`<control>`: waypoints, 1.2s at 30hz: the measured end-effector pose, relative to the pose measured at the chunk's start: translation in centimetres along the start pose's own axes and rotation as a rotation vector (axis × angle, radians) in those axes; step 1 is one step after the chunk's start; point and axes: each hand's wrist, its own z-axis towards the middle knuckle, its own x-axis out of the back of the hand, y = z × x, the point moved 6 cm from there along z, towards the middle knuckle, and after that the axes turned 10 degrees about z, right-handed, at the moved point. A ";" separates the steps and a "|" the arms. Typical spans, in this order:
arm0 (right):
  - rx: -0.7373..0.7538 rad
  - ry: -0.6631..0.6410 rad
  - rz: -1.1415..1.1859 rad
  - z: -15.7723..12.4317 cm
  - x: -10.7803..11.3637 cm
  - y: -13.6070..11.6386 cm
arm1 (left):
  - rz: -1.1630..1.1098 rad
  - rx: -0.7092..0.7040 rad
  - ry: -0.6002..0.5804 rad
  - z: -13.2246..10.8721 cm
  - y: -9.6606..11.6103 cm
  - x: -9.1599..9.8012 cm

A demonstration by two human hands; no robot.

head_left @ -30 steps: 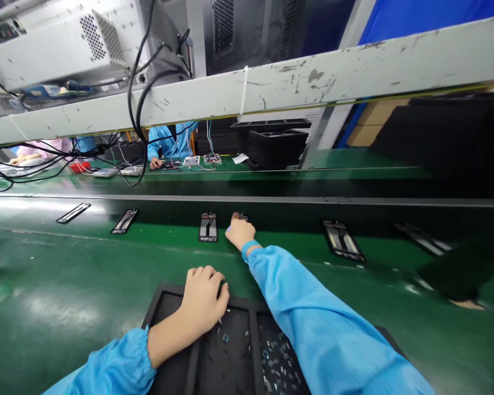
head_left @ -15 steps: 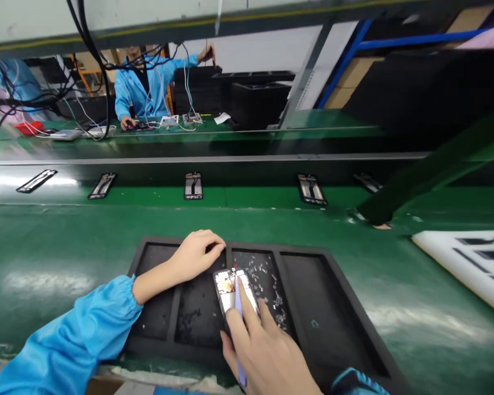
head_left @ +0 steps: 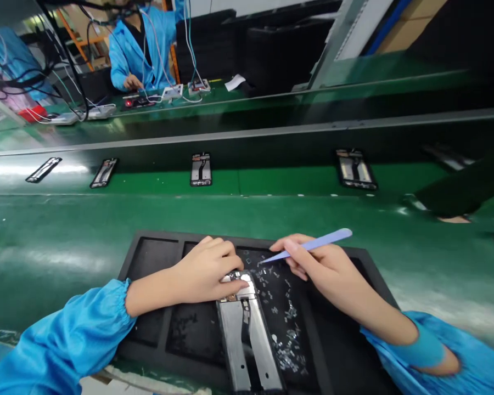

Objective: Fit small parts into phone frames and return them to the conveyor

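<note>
A metal phone mid-frame (head_left: 247, 334) lies lengthwise on the black foam tray (head_left: 148, 258), its bare metal side up. My left hand (head_left: 206, 271) rests on its far end, fingers curled over the edge. My right hand (head_left: 325, 263) grips lavender tweezers (head_left: 313, 245) like a pen. Their tip is just above a scatter of tiny metal parts (head_left: 282, 312) in the tray's middle compartment and does not clearly hold one. The frame's near end reaches the tray's front edge.
A green conveyor belt (head_left: 66, 247) runs behind the tray, carrying several phone frames (head_left: 201, 169) in a row. Beyond it, a co-worker in a blue smock (head_left: 132, 55) works at another bench, with cables and stacked black trays (head_left: 255, 44).
The phone frame now lies on the tray with its metal side up, under my left hand. My right hand has moved right over the small parts, tweezers in its fingers.
</note>
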 end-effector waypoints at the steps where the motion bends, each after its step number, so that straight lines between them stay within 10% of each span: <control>1: -0.013 0.011 0.005 0.0 0.0 0.4 | 0.011 -0.014 0.002 0.1 0.1 0.0; 14: 0.077 -0.126 -0.377 -0.9 0.5 0.2 | 0.168 -0.154 0.154 0.7 1.2 1.3; 26: 0.867 -0.187 -0.741 -5.0 -2.0 -2.6 | 0.408 -0.401 0.220 -0.5 3.6 2.2; 36: 0.909 -0.238 -0.876 -6.7 -2.4 -1.8 | 0.485 -0.404 0.226 -0.3 4.9 2.2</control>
